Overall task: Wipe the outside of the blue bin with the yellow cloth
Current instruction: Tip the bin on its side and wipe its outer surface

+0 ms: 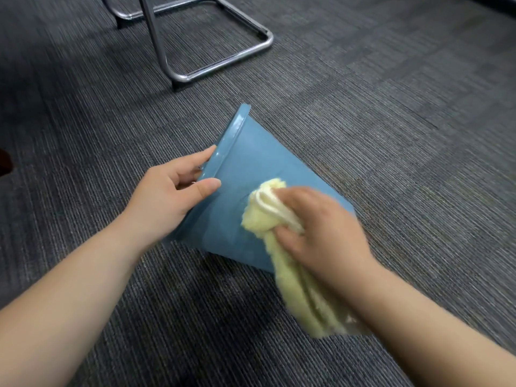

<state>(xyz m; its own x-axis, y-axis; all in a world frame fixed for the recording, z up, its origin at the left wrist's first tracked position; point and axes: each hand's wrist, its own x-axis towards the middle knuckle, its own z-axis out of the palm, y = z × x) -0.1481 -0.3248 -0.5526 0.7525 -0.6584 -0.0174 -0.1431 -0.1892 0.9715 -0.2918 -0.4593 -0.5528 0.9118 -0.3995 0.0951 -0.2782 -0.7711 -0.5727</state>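
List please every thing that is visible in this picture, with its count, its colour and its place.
blue bin: one, blue, tipped on its side on the carpet, centre, rim toward the left.
yellow cloth: one, pale yellow, bunched, pressed on the bin's outer wall, tail hanging toward the carpet.
chair frame: one, chrome metal tube, on the carpet, top centre.
carpet: one, dark grey, ribbed, covers the whole floor.
left hand: one, grips the bin's rim, thumb on the outer wall.
right hand: one, closed on the cloth, blurred.
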